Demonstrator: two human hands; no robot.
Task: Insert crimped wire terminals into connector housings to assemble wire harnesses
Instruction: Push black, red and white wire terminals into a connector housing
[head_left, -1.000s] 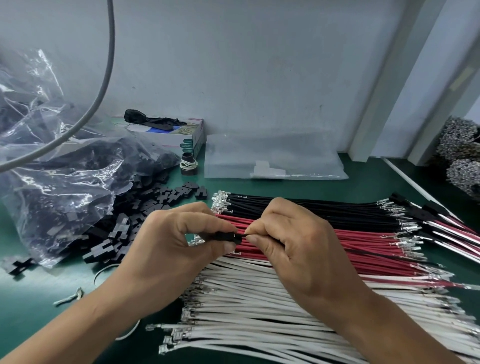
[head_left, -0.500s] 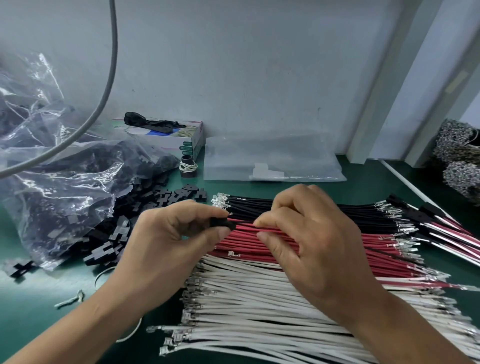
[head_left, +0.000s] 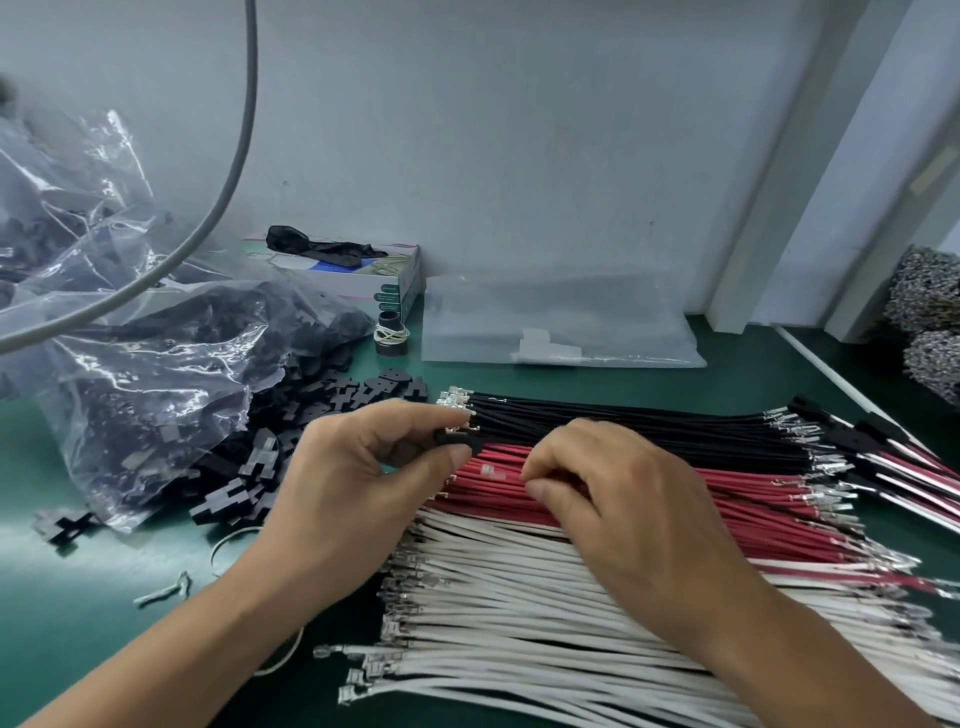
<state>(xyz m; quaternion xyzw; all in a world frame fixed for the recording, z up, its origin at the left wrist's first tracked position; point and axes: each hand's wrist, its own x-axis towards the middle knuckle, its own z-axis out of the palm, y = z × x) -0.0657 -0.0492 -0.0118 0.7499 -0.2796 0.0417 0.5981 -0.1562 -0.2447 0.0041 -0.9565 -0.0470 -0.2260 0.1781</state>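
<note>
while the left hand (head_left: 358, 483) pinched a small black connector housing (head_left: 458, 438) between thumb and forefinger above the left ends of the wires, the right hand (head_left: 618, 499) lay over the red wires (head_left: 727, 499) with its fingers curled down among them; whether it actually gripped one could not be told. three flat bundles covered the middle and right of the green tabletop (head_left: 104, 649): black wires (head_left: 649, 431) farthest back, the red ones in the middle, white wires (head_left: 519, 623) nearest the front edge, all with bare metal terminals at their ends. a loose heap of black housings (head_left: 249, 467) spilled from a crumpled clear plastic bag (head_left: 119, 364) on the left side of the tabletop. toward the back edge stood a small cardboard box (head_left: 389, 280) with something black lying on top, a dark little roll (head_left: 390, 335) just in front of it, and a flat clear bag (head_left: 561, 327) to its right. finished harnesses (head_left: 893, 457) with black housings lay at the right edge. a grey cable (head_left: 228, 171) hung across the upper left, and dark tangled bundles (head_left: 930, 312) sat in the far right corner.
</note>
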